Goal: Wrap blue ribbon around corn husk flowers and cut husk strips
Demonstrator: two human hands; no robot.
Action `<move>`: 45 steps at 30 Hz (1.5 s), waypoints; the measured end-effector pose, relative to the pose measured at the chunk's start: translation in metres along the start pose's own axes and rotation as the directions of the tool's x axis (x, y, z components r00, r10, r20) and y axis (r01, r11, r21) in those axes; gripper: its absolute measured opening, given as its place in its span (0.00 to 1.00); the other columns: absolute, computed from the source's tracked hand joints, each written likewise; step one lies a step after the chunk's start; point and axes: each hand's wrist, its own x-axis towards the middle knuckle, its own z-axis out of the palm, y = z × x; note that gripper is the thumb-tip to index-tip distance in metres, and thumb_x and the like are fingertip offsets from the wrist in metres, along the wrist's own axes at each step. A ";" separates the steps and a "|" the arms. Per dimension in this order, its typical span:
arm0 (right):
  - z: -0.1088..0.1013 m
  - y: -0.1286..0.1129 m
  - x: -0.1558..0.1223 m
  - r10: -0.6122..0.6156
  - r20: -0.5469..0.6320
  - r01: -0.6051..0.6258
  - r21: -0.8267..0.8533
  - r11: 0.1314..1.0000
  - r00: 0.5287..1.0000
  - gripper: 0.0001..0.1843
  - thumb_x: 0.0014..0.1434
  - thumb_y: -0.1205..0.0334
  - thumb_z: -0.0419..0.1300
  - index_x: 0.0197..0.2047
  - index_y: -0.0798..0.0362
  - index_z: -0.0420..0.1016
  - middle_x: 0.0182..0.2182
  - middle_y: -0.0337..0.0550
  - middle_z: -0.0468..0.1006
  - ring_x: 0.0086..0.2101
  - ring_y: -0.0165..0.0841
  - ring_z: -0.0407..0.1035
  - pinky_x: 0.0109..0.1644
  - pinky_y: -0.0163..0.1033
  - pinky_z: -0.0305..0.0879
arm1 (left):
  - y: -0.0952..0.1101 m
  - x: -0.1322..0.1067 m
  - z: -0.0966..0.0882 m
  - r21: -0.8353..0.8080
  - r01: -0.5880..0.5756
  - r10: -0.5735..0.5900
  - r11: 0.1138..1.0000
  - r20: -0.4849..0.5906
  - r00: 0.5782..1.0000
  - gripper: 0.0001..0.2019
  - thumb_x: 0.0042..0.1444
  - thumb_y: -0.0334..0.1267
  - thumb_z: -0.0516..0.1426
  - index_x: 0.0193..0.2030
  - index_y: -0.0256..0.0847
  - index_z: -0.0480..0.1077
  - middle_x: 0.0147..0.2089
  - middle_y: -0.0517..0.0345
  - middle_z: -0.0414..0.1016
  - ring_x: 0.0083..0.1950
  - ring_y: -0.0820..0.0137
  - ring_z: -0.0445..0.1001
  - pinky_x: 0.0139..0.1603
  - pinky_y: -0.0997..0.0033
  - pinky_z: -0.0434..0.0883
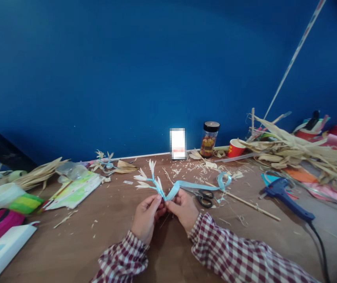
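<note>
My left hand [146, 216] and my right hand [183, 208] meet over the brown table [103, 236], fingers pinched together. Between them I hold a small stem of pale dried-husk leaves [148, 179] bound with light blue ribbon [197, 183]. My left fingers pinch the stem's base. My right fingers pinch the ribbon, which trails off to the right and curls up near black-handled scissors [204, 197]. Both sleeves are red-and-white checked.
A blue glue gun [286, 195] with a black cord lies right. A thin wooden stick [245, 202] lies by the scissors. A pile of dried husks [298, 151], a red cup [235, 148] and a jar [209, 139] stand at the back. Coloured paper, tape rolls and a white box crowd the left.
</note>
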 end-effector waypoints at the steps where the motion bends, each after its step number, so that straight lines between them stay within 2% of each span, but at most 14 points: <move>1: 0.000 0.000 0.000 -0.005 0.003 0.004 0.009 1.000 1.000 0.12 0.43 0.65 0.63 0.33 0.55 0.67 0.23 0.35 0.74 0.24 0.27 0.67 0.28 0.31 0.64 | 0.000 0.000 0.000 0.003 -0.003 0.003 1.000 0.002 1.000 0.16 0.31 0.41 0.68 0.27 0.33 0.74 0.25 0.58 0.73 0.25 0.79 0.69 0.25 0.82 0.72; 6: -0.001 0.000 0.001 0.018 -0.011 -0.018 0.036 0.999 1.000 0.15 0.43 0.62 0.64 0.34 0.54 0.66 0.23 0.34 0.74 0.24 0.28 0.69 0.29 0.33 0.66 | -0.002 0.000 0.000 0.008 -0.015 0.014 1.000 0.048 0.999 0.15 0.35 0.40 0.67 0.29 0.34 0.75 0.25 0.59 0.73 0.26 0.78 0.69 0.26 0.81 0.72; 12: -0.004 0.003 0.003 0.051 0.000 -0.051 0.020 0.999 0.999 0.17 0.43 0.59 0.65 0.35 0.54 0.65 0.22 0.34 0.73 0.24 0.28 0.69 0.31 0.35 0.67 | -0.004 0.004 -0.003 0.029 -0.003 0.000 1.000 0.094 0.996 0.16 0.32 0.35 0.68 0.32 0.34 0.74 0.30 0.55 0.77 0.28 0.76 0.73 0.30 0.80 0.72; 18: -0.001 -0.001 -0.002 -0.024 0.070 0.029 -0.068 0.997 0.997 0.11 0.46 0.65 0.61 0.36 0.55 0.67 0.26 0.37 0.75 0.28 0.29 0.70 0.34 0.35 0.65 | -0.004 0.006 -0.006 0.036 -0.004 0.003 0.999 0.032 0.999 0.17 0.30 0.36 0.68 0.31 0.34 0.75 0.29 0.56 0.78 0.27 0.77 0.72 0.29 0.80 0.71; 23: 0.000 -0.002 -0.003 -0.031 0.034 0.033 -0.071 0.997 0.999 0.11 0.44 0.66 0.62 0.34 0.55 0.66 0.25 0.37 0.75 0.28 0.30 0.70 0.35 0.36 0.65 | -0.005 0.006 -0.005 0.067 0.009 -0.012 0.998 0.037 0.999 0.18 0.30 0.36 0.68 0.31 0.33 0.76 0.29 0.54 0.78 0.28 0.76 0.72 0.32 0.79 0.71; 26: 0.000 -0.003 -0.004 -0.025 0.038 0.028 -0.083 0.996 0.999 0.12 0.43 0.65 0.63 0.33 0.54 0.67 0.24 0.36 0.74 0.27 0.30 0.70 0.34 0.35 0.65 | -0.005 0.006 -0.006 0.142 0.012 -0.012 0.990 -0.002 1.000 0.18 0.30 0.38 0.68 0.31 0.33 0.76 0.27 0.54 0.77 0.27 0.76 0.71 0.28 0.80 0.69; 30: 0.001 -0.003 -0.004 -0.023 0.036 0.027 -0.112 0.993 0.999 0.10 0.46 0.61 0.62 0.33 0.53 0.68 0.26 0.37 0.73 0.28 0.29 0.69 0.30 0.33 0.65 | -0.005 0.006 -0.010 0.275 -0.072 0.075 0.959 -0.001 0.997 0.17 0.35 0.42 0.66 0.32 0.33 0.75 0.21 0.59 0.73 0.20 0.79 0.65 0.17 0.83 0.60; 33: -0.001 -0.002 -0.003 -0.017 0.003 0.017 -0.126 0.992 1.000 0.11 0.48 0.55 0.61 0.31 0.53 0.69 0.24 0.36 0.71 0.26 0.28 0.67 0.29 0.32 0.64 | -0.006 0.006 -0.011 0.333 -0.131 0.134 0.934 0.014 0.991 0.18 0.37 0.44 0.64 0.34 0.34 0.75 0.18 0.62 0.71 0.18 0.79 0.62 0.15 0.82 0.58; 36: -0.002 0.000 -0.001 -0.010 -0.051 0.003 -0.144 0.990 0.999 0.14 0.47 0.51 0.62 0.27 0.54 0.69 0.21 0.35 0.70 0.24 0.28 0.65 0.28 0.33 0.64 | -0.007 0.006 -0.010 0.383 -0.151 0.160 0.911 0.008 0.987 0.19 0.38 0.44 0.64 0.35 0.33 0.75 0.18 0.61 0.70 0.19 0.77 0.63 0.15 0.81 0.58; 40: -0.003 0.001 -0.002 -0.023 -0.078 0.008 -0.197 0.980 0.997 0.14 0.48 0.51 0.61 0.26 0.55 0.70 0.21 0.36 0.71 0.24 0.28 0.65 0.29 0.34 0.63 | -0.008 0.005 -0.009 0.410 -0.178 0.191 0.894 0.010 0.982 0.18 0.38 0.44 0.63 0.34 0.32 0.75 0.19 0.59 0.72 0.20 0.76 0.65 0.16 0.80 0.60; 45: 0.000 -0.002 -0.009 -0.164 -0.089 0.126 -0.330 0.935 0.982 0.13 0.51 0.54 0.58 0.22 0.55 0.67 0.18 0.35 0.68 0.21 0.27 0.60 0.27 0.33 0.59 | -0.009 0.003 -0.008 0.401 -0.195 0.209 0.895 0.008 0.978 0.17 0.40 0.43 0.63 0.33 0.32 0.74 0.20 0.59 0.73 0.20 0.76 0.66 0.20 0.78 0.65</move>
